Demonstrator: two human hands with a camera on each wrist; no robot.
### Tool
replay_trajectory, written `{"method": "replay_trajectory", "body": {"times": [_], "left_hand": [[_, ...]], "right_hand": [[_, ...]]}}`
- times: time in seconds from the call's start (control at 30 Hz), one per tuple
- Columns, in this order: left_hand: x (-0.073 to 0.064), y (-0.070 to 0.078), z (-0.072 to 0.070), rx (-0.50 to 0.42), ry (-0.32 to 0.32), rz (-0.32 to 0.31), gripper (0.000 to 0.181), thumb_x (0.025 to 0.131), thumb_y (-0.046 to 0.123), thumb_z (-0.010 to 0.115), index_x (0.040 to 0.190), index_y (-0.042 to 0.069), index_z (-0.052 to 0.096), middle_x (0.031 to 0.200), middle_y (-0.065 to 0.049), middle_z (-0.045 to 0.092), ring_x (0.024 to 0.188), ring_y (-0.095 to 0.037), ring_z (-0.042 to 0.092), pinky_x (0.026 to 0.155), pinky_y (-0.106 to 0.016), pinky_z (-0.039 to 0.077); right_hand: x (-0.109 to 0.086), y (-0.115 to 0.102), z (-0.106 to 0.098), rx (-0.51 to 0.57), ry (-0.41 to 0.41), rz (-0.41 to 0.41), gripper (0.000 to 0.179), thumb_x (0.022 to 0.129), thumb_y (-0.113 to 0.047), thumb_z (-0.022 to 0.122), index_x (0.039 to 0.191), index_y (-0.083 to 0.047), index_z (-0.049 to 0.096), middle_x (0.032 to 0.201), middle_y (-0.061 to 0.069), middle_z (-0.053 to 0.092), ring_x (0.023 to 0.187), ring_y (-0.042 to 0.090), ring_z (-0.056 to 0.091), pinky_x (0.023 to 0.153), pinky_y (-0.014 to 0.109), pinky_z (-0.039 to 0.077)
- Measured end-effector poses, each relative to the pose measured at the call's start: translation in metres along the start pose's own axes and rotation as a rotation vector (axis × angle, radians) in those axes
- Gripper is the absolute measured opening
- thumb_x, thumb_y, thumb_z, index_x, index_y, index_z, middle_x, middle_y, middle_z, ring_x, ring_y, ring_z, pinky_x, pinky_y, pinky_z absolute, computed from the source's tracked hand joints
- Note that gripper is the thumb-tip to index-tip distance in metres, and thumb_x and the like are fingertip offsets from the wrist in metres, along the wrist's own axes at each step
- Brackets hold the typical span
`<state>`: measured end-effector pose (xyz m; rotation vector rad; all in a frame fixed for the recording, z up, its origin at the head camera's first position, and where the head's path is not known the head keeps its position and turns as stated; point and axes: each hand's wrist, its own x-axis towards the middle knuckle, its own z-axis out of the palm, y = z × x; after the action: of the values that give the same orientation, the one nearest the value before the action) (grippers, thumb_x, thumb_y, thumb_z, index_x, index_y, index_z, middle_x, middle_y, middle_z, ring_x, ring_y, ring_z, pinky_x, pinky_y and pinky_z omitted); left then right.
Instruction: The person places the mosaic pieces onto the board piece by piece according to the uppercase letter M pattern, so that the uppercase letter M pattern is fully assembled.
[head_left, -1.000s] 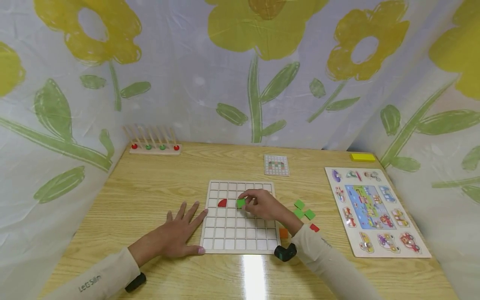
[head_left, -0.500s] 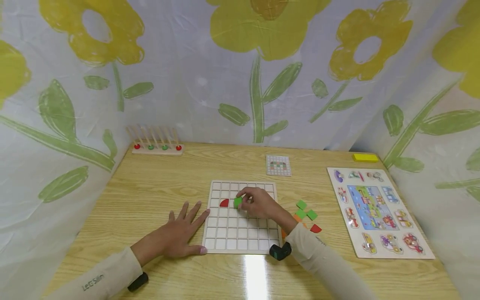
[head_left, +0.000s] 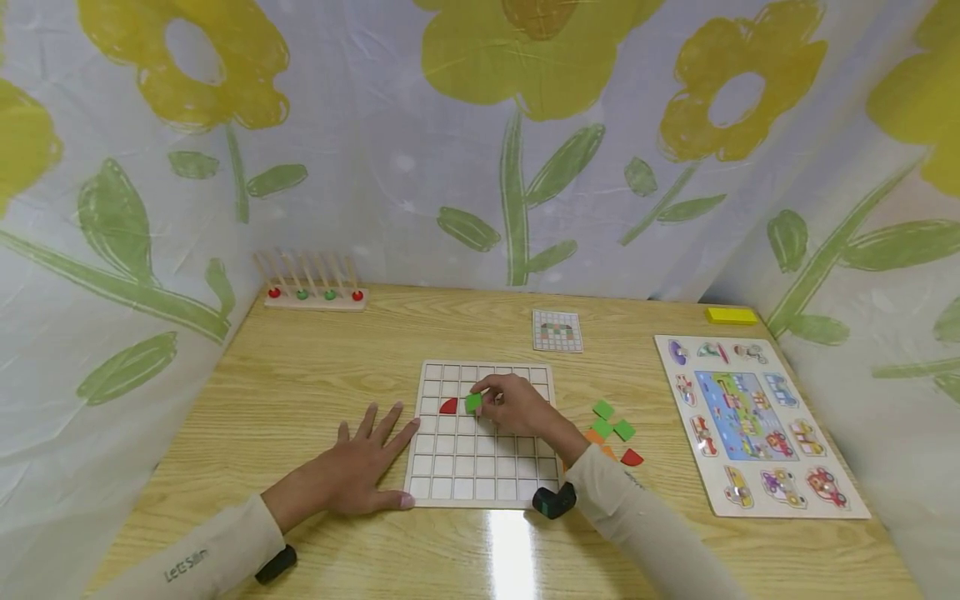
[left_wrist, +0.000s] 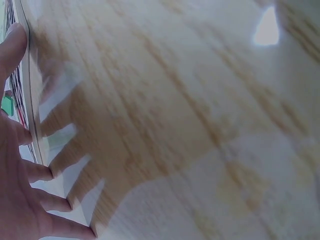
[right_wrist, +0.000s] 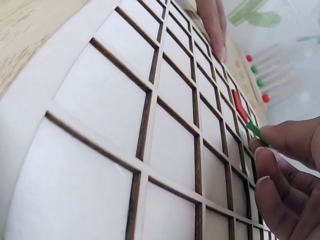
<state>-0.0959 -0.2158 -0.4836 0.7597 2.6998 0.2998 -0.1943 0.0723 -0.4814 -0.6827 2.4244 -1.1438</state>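
My right hand (head_left: 513, 404) pinches a green square tile (head_left: 472, 403) between thumb and fingers over the white wooden grid board (head_left: 442, 487). Just left of that tile, a red quarter-circle piece (head_left: 448, 406) lies in one cell. In the right wrist view the green tile (right_wrist: 254, 128) is tilted, its edge close to the red piece (right_wrist: 239, 105). With fingers spread, my left hand (head_left: 360, 471) rests flat at the board's left edge. The left wrist view shows the left hand's fingertips (left_wrist: 70, 205) on the tabletop, thumb by the board.
Right of the board lie loose green tiles (head_left: 603, 409), orange pieces partly under the right forearm, and another red piece (head_left: 632, 457). A pattern card (head_left: 557, 332) lies behind. A picture puzzle (head_left: 757, 425), yellow block (head_left: 731, 316) and peg rack (head_left: 317, 298) stand farther out.
My right hand has moved slightly left with the green tile, closer to the red piece on the board. The left hand stays in place. The whole head view has shifted a little.
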Motion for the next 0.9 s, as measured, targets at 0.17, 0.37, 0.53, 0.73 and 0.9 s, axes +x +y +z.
{"method": "replay_trajectory", "body": {"times": [0.17, 0.37, 0.53, 0.73, 0.9], "left_hand": [[0.000, 0.000, 0.001, 0.000, 0.003, -0.001, 0.104, 0.087, 0.077, 0.052, 0.162, 0.013, 0.019, 0.166, -0.026, 0.012, 0.146, -0.062, 0.012, 0.098, -0.085, 0.025], [0.000, 0.000, 0.001, 0.004, -0.002, -0.006, 0.104, 0.087, 0.078, 0.051, 0.162, 0.013, 0.019, 0.166, -0.026, 0.012, 0.146, -0.062, 0.012, 0.098, -0.084, 0.025], [0.000, 0.000, 0.000, 0.003, -0.010, -0.010, 0.104, 0.087, 0.079, 0.051, 0.162, 0.014, 0.019, 0.166, -0.025, 0.012, 0.146, -0.061, 0.013, 0.098, -0.084, 0.024], [0.000, 0.000, 0.000, 0.000, -0.008, -0.009, 0.104, 0.087, 0.078, 0.051, 0.162, 0.013, 0.019, 0.166, -0.025, 0.012, 0.146, -0.062, 0.013, 0.098, -0.084, 0.024], [0.001, -0.001, 0.002, 0.007, 0.001, -0.007, 0.104, 0.087, 0.079, 0.051, 0.162, 0.014, 0.020, 0.166, -0.025, 0.013, 0.146, -0.062, 0.013, 0.098, -0.084, 0.025]], "right_hand": [[0.002, -0.001, 0.002, -0.029, 0.017, 0.008, 0.026, 0.094, -0.007, 0.069, 0.119, -0.005, 0.070, 0.097, 0.006, 0.071, 0.079, 0.010, 0.062, 0.066, 0.023, 0.049], [0.004, -0.002, 0.005, -0.043, -0.001, 0.048, 0.025, 0.095, -0.013, 0.069, 0.120, -0.009, 0.071, 0.094, 0.001, 0.068, 0.079, 0.011, 0.058, 0.068, 0.025, 0.047], [0.006, -0.004, 0.006, -0.059, -0.014, 0.080, 0.024, 0.095, -0.015, 0.069, 0.119, -0.012, 0.071, 0.093, -0.002, 0.066, 0.080, 0.012, 0.057, 0.071, 0.028, 0.047], [0.009, -0.008, 0.007, -0.077, -0.022, 0.090, 0.023, 0.094, -0.014, 0.070, 0.117, -0.012, 0.071, 0.089, -0.004, 0.066, 0.078, 0.010, 0.056, 0.075, 0.028, 0.048], [0.009, -0.012, 0.007, -0.094, -0.020, 0.099, 0.023, 0.094, -0.012, 0.070, 0.116, -0.012, 0.071, 0.089, -0.003, 0.065, 0.073, 0.011, 0.056, 0.074, 0.029, 0.047]]}}
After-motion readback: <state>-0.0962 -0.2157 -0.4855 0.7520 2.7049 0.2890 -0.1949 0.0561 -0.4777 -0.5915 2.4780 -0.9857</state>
